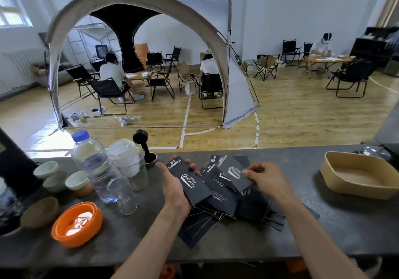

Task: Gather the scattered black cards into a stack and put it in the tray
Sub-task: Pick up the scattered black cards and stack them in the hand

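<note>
Daylight floods a bright hall from a window at ten o'clock, washing out its panes. Glare pools in an orange bowl at seven o'clock. Wide-angle distortion bends the frame's edges; the right hand and its card are motion-blurred.

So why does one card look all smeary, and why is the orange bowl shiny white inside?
In the head view, the card pinched by the right hand is smeared by motion blur, while the card in the left hand reads sharp; the orange bowl shows white glare, probably reflected window light; the wide lens bends the counter edge and the tent arch.
</note>
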